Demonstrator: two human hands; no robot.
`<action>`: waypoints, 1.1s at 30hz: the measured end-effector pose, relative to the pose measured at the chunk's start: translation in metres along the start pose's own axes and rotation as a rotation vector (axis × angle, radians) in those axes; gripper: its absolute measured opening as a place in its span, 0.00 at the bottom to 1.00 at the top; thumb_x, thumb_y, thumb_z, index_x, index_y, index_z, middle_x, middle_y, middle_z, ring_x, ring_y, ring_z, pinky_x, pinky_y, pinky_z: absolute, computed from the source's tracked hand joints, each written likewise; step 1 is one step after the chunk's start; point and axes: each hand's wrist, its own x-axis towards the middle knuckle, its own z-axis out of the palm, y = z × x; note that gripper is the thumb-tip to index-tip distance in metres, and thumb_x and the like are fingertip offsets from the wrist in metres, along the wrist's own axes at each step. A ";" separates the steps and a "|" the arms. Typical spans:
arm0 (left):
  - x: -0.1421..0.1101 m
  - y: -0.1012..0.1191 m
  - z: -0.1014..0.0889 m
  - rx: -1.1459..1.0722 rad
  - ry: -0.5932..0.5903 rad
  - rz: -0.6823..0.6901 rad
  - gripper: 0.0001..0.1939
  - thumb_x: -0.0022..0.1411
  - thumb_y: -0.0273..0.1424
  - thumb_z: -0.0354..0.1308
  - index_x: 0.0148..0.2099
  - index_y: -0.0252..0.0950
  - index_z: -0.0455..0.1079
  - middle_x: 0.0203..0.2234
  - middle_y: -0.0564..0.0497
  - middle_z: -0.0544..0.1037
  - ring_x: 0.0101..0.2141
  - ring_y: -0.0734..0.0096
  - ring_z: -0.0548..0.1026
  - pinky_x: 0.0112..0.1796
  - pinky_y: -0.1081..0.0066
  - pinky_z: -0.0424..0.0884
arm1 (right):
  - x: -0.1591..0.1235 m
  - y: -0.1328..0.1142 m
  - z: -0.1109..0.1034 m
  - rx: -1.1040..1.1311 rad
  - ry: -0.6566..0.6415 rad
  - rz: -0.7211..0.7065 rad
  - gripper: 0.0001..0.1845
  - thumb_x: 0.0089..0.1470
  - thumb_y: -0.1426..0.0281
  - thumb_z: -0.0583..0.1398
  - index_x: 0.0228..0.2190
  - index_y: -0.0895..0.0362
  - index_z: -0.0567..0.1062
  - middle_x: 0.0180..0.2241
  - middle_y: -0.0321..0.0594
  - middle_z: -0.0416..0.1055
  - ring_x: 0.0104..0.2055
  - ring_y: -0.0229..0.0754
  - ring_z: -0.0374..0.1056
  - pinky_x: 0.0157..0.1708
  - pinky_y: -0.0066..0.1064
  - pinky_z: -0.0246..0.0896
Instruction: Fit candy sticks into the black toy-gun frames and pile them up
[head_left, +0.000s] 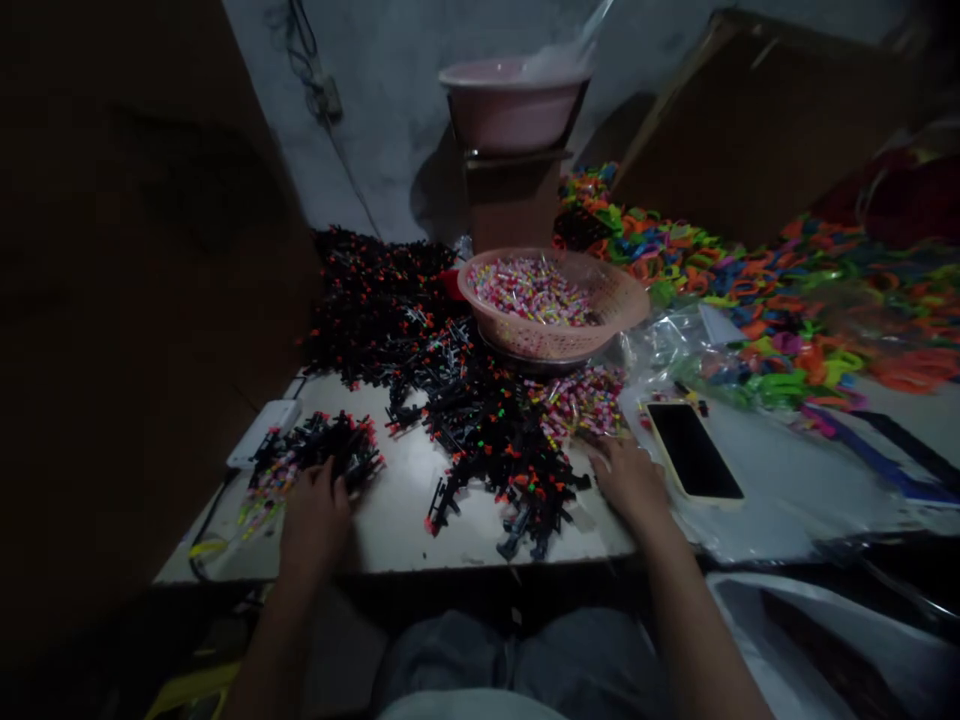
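My left hand [315, 520] rests on the white table [405, 520], its fingers reaching into a small heap of black toy parts [330, 450] with orange tips. Whether those fingers grip anything is hidden by the dark. My right hand [628, 480] lies near the table's front edge, fingers curled down at the edge of a large pile of black parts [487, 430] and beside a scatter of small pink and white pieces [577, 395]. What it holds, if anything, I cannot make out.
A pink basket [622, 300] of small coloured pieces stands behind the pile. A phone [694, 450] lies face up right of my right hand. Bright plastic rings [757, 290] in bags fill the right side. A pink bowl [510, 105] sits on a box at the back. A white power strip [262, 430] lies at left.
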 end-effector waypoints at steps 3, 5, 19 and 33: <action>-0.005 0.008 0.005 0.125 0.037 -0.022 0.25 0.63 0.34 0.42 0.58 0.27 0.64 0.53 0.33 0.66 0.53 0.46 0.64 0.50 0.49 0.62 | 0.008 -0.001 0.007 0.034 -0.013 -0.068 0.17 0.61 0.64 0.52 0.48 0.55 0.71 0.48 0.48 0.69 0.51 0.54 0.62 0.46 0.44 0.55; -0.013 0.023 0.014 0.089 0.000 0.020 0.24 0.63 0.34 0.44 0.58 0.32 0.65 0.55 0.36 0.65 0.55 0.48 0.63 0.51 0.50 0.61 | 0.009 -0.006 0.012 0.031 -0.009 -0.110 0.16 0.60 0.64 0.52 0.47 0.54 0.71 0.47 0.47 0.69 0.50 0.53 0.63 0.46 0.44 0.55; -0.037 0.084 0.037 -0.738 -0.571 -0.076 0.20 0.54 0.39 0.57 0.48 0.38 0.67 0.32 0.50 0.76 0.26 0.69 0.73 0.27 0.71 0.67 | -0.023 -0.001 0.003 0.714 0.327 -0.131 0.12 0.54 0.63 0.55 0.37 0.57 0.71 0.31 0.42 0.72 0.30 0.43 0.65 0.34 0.35 0.61; -0.068 0.106 -0.011 -1.460 -1.013 -0.346 0.24 0.45 0.41 0.68 0.44 0.37 0.72 0.20 0.56 0.68 0.19 0.78 0.65 0.22 0.76 0.57 | -0.096 -0.090 -0.037 0.994 -0.070 -0.574 0.13 0.61 0.70 0.50 0.47 0.53 0.67 0.44 0.44 0.71 0.46 0.43 0.67 0.45 0.35 0.62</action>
